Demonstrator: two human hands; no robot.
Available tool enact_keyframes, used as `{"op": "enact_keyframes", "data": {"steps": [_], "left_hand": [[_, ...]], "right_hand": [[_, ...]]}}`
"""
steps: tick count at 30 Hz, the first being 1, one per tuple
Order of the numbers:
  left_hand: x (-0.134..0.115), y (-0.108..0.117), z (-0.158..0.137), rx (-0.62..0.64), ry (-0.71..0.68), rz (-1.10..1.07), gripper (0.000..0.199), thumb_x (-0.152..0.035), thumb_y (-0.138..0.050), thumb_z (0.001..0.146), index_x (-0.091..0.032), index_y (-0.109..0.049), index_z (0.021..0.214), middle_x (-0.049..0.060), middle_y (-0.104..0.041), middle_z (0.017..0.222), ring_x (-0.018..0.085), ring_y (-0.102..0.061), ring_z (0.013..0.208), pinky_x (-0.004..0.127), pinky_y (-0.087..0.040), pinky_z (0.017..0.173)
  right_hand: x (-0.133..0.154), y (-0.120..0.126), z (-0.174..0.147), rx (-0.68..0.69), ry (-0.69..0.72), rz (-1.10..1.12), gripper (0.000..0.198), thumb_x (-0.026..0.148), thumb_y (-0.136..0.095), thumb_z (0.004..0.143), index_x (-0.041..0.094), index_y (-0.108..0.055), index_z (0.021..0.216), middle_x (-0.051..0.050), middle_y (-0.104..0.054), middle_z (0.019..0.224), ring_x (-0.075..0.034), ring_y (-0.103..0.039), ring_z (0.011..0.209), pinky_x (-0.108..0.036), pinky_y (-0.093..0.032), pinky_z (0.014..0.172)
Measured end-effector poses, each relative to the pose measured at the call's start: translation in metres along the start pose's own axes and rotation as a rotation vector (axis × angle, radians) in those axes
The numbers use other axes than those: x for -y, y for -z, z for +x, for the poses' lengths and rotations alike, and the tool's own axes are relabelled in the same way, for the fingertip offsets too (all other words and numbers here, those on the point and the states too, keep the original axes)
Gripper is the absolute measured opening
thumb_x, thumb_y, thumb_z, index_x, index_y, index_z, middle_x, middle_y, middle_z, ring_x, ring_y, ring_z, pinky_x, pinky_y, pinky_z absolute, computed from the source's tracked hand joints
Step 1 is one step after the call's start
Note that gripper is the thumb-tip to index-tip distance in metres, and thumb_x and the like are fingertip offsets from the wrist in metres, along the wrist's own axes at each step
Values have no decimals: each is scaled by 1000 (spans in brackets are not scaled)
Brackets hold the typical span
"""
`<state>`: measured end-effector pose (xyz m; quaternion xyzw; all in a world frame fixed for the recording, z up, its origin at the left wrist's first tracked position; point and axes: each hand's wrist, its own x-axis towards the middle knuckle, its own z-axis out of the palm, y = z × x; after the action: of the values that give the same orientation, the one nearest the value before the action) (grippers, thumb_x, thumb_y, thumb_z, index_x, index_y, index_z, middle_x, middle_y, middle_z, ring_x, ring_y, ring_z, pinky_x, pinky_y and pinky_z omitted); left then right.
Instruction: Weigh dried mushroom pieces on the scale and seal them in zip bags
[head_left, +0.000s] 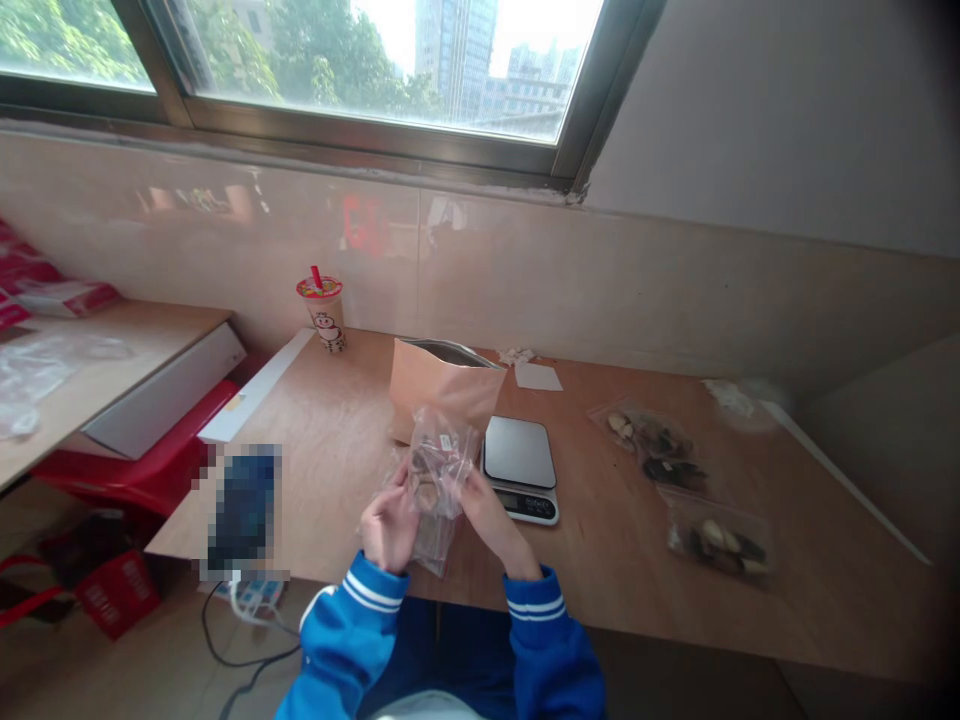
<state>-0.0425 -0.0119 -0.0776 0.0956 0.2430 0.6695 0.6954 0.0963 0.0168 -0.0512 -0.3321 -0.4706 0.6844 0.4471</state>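
My left hand [391, 520] and my right hand [480, 500] hold a clear plastic bag [442, 460] between them, above the table's front part. Small pieces that I cannot name, partly brownish, show inside it, along with a small white label. Under it another clear bag [435, 548] lies on the table, partly covered by my hands and the upper bag. Just behind the held bag a brown paper pouch [448, 385] stands upright with its top open. To the right of my right hand is a kitchen scale [519, 452] with a bare silver plate.
Several clear bags with dark and pale pieces, such as one bag [724, 540], lie at the right. A drink cup [328, 320] with a red straw stands at the back left. A blurred-out dark object [241, 508] lies at the left edge. White paper [538, 377] lies behind the scale.
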Motion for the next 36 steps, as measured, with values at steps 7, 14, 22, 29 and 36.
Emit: {"op": "enact_keyframes", "data": {"steps": [7, 14, 22, 29, 36], "left_hand": [[-15, -24, -9, 102, -401, 1014, 53, -27, -60, 84, -22, -52, 137, 7, -50, 145, 25, -43, 136, 40, -33, 116], [-14, -42, -17, 200, -550, 1599, 45, -30, -41, 94, -15, -52, 135, 13, -54, 139, 24, -48, 131, 43, -38, 113], [-24, -28, -23, 445, -413, 1476, 59, -28, -42, 93, -19, -30, 150, 10, -33, 155, 24, -30, 143, 43, -27, 119], [-26, -17, -18, 213, -473, 1332, 49, -32, -54, 89, -21, -49, 137, 10, -47, 146, 24, -44, 135, 42, -38, 113], [-22, -26, -27, 42, -597, 1418, 13, -29, -63, 83, -24, -72, 92, 2, -67, 93, 14, -65, 78, 28, -55, 77]], "right_hand": [[-3, -20, 0, -19, 8, 531, 46, 44, -66, 83, 30, -60, 126, 1, -57, 138, -20, -48, 131, -37, -39, 110], [-19, -27, -2, -124, -103, 728, 39, 45, -63, 81, 26, -67, 115, -1, -66, 125, -22, -54, 125, -38, -47, 102], [-18, -26, -4, -198, -82, 761, 37, 36, -65, 76, 26, -67, 112, 0, -69, 120, -20, -61, 115, -34, -48, 99], [-12, -26, -6, -147, -61, 706, 31, 36, -66, 75, 25, -69, 104, -2, -72, 110, -22, -65, 104, -38, -52, 90], [-31, -33, 3, -340, 15, 579, 25, 37, -74, 75, 22, -68, 94, -1, -74, 90, -17, -66, 82, -29, -53, 76]]}}
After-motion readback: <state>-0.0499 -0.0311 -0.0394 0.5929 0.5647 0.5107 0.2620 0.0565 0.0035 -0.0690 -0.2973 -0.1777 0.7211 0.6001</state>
